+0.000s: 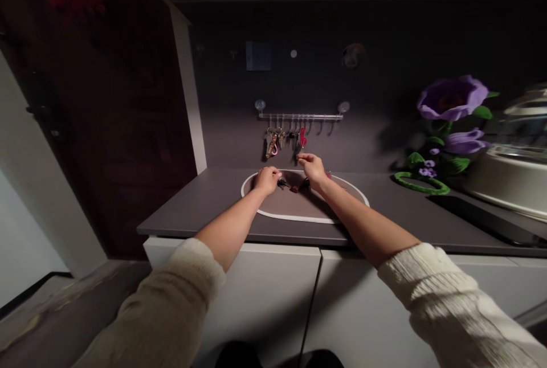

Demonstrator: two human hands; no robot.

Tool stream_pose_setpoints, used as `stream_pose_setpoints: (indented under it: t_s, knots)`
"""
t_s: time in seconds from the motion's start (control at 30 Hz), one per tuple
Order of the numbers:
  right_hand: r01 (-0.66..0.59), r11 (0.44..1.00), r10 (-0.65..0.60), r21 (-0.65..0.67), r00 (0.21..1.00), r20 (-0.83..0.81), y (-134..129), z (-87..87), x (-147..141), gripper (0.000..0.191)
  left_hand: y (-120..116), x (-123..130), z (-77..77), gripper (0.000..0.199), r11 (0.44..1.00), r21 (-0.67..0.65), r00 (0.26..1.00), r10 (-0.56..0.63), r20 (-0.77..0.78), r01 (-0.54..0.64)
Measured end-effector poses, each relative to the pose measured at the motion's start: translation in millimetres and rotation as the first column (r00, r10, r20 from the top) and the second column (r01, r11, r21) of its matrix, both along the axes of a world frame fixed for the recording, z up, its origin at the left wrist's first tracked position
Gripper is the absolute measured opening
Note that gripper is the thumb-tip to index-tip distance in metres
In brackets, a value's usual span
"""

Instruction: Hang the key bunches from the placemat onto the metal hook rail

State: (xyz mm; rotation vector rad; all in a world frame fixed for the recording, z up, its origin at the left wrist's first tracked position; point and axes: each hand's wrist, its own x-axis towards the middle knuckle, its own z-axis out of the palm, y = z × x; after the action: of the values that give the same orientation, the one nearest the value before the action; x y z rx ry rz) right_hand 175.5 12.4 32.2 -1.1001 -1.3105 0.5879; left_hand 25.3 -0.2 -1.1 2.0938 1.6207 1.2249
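Observation:
My left hand (267,180) is closed low over the left part of an oval brown mat with a white rim (294,220). A dark key ring with keys (282,183) is right at its fingertips; whether the fingers grip it is hidden. My right hand (313,168) is raised above the mat in a pinch, just under a red keychain (303,137) on the wall rail. Something small and dark shows at that pinch, too small to name. A small brown piece (294,189) lies on the mat between both hands.
A clear hook rail (299,117) on the wall carries several key sets (273,143). Purple flowers (453,100) with a green ring base, a dark flat slab (482,220) and a white domed appliance (508,174) stand at right. White cabinet doors (265,294) lie below the grey counter (183,200).

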Motion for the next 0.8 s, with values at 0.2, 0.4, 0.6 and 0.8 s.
stream_pose_setpoints:
  t_s: [0.2,0.4,0.6,0.8]
  knots:
    - [-0.047,0.997,0.007,0.068,0.871,0.492,-18,-9.9,-6,0.015,-4,-1,-0.8,0.017,0.997,-0.01,0.997,-0.079,-0.008,0.079]
    - [-0.04,0.999,0.001,0.037,0.699,0.715,-23,-11.4,-5,0.021,3,-1,-4.7,0.012,0.997,-0.001,0.996,-0.082,0.025,0.082]
    - [-0.041,0.999,0.018,0.012,0.667,0.745,-23,-11.6,-3,0.02,7,-2,-6.8,0.012,0.995,0.001,0.995,-0.095,0.041,0.095]
    - [-0.103,0.995,0.062,0.008,0.661,0.748,-25,-9.7,-4,0.015,-1,-1,1.1,0.011,0.99,0.009,0.972,-0.141,0.186,0.141]
